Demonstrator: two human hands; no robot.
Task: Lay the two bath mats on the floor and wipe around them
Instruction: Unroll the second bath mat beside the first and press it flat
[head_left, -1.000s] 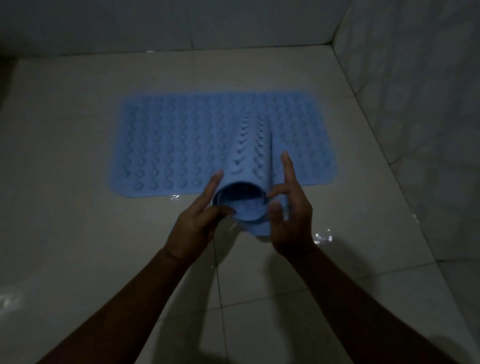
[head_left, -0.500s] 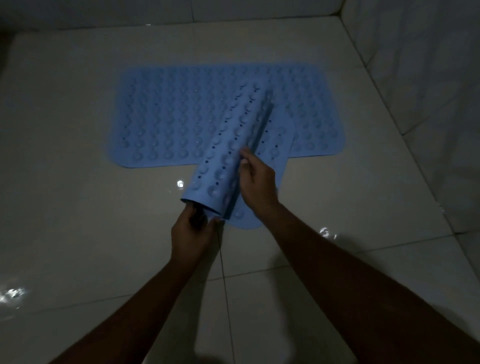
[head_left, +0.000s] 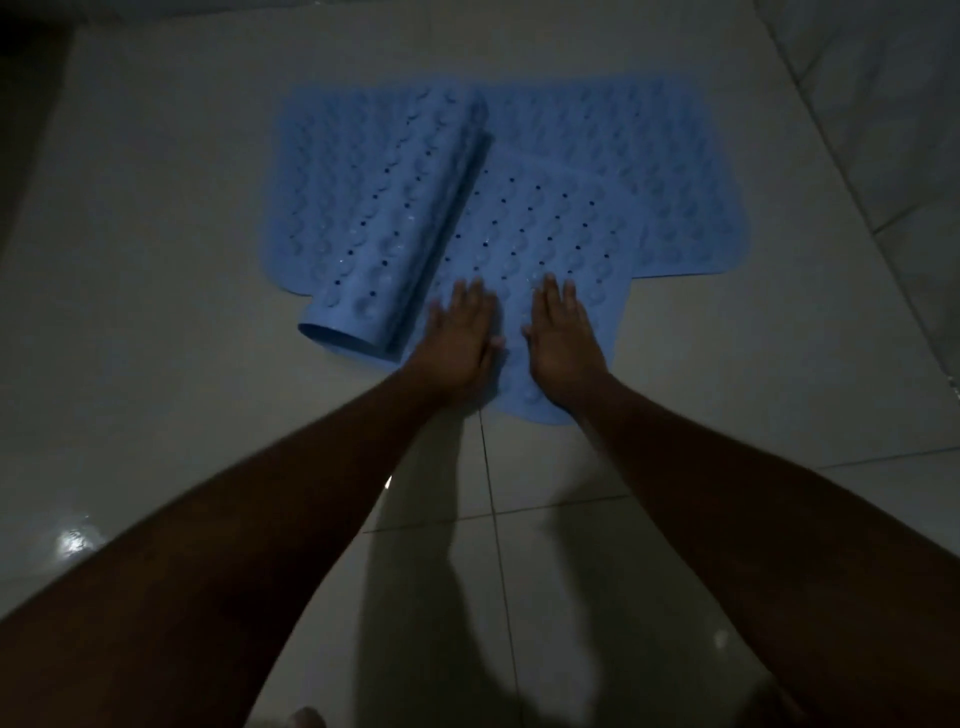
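Note:
A blue bath mat (head_left: 685, 171) with raised bumps lies flat on the pale tiled floor. A second blue mat (head_left: 540, 228) lies across it, partly unrolled; its flat part has small holes. The rest of this mat is still a roll (head_left: 395, 223) slanting from the near left to the far middle. My left hand (head_left: 460, 338) and my right hand (head_left: 563, 338) rest side by side, palms down with straight fingers, on the unrolled near end, just right of the roll.
The tiled floor (head_left: 156, 312) is glossy, with a bright glint at the left (head_left: 72, 540). A tiled wall (head_left: 883, 104) rises along the right side. The room is dim. A toe (head_left: 306, 717) shows at the bottom edge.
Both hands let go of the roll. The second mat has unrolled further over the first, and both palms now press flat on its near end. The view has moved closer.

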